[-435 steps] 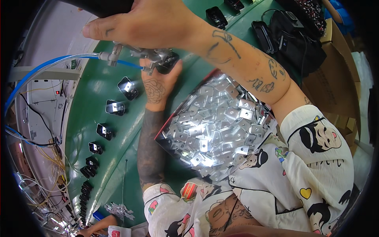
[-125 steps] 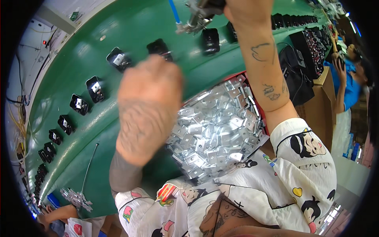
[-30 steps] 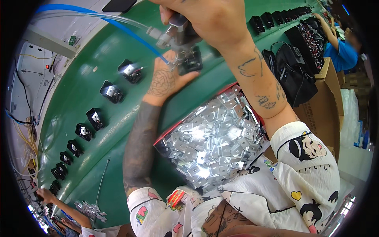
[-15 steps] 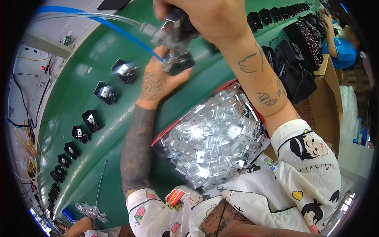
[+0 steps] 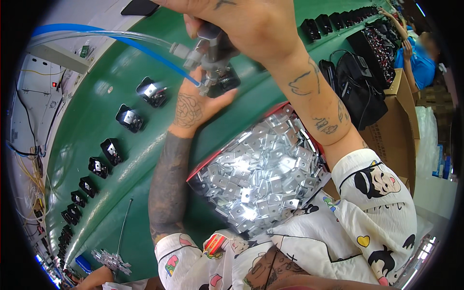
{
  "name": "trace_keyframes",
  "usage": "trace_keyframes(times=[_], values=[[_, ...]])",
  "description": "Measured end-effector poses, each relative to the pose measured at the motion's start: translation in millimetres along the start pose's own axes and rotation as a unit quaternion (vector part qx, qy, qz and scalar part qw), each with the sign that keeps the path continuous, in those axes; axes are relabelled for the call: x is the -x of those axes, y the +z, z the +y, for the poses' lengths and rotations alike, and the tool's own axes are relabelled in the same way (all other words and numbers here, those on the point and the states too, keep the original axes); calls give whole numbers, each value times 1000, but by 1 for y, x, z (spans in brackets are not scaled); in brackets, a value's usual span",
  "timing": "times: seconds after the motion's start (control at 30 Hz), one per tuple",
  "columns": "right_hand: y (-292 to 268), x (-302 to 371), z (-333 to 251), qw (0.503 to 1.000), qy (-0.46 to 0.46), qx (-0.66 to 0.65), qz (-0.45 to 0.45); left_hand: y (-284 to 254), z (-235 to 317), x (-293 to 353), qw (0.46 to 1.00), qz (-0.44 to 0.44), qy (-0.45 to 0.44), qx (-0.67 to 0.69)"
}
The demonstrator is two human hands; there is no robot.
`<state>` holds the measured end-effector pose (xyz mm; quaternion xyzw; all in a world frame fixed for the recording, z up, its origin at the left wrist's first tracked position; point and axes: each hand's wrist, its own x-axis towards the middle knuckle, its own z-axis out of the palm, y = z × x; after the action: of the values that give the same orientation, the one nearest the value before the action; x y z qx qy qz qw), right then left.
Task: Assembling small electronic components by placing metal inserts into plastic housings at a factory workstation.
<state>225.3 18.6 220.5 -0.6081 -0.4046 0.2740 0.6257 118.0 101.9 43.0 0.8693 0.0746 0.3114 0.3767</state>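
My right hand point(image 5: 241, 24) is wrapped around a dark-bodied air screwdriver point(image 5: 211, 48) with a silvery metal fitting, at the top middle. A blue hose point(image 5: 140, 48) and a clear tube point(image 5: 121, 33) run from it to the left. Below the tool, my left hand point(image 5: 193, 104) steadies a small black housing point(image 5: 231, 79), its thumb along the near side. The tool hides most of the left fingers and the spot where its tip meets the housing. Nearer me stands a red-edged box point(image 5: 195, 170) heaped with bent metal brackets point(image 5: 256, 169).
Black housings point(image 5: 129, 119) with metal pieces inside line the green conveyor belt point(image 5: 159, 128) on the left; more point(image 5: 325, 24) stand at the far right. Beyond my right arm are a black bag point(image 5: 362, 92), a cardboard carton point(image 5: 394, 135) and a person in blue point(image 5: 415, 60).
My right hand and the screwdriver have shifted slightly left and toward me. My left hand stays nearly in place around the housing. The person at the far right has moved their arms.
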Motion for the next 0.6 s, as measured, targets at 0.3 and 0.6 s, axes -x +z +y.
trace_keyframes(times=[0.3,0.6], values=[[5,-1,0,999,3,-18,-30,-2,-1,0,1000,19,11,7],[2,-5,2,998,5,-35,-60,0,-2,-1,1000,18,14,9]])
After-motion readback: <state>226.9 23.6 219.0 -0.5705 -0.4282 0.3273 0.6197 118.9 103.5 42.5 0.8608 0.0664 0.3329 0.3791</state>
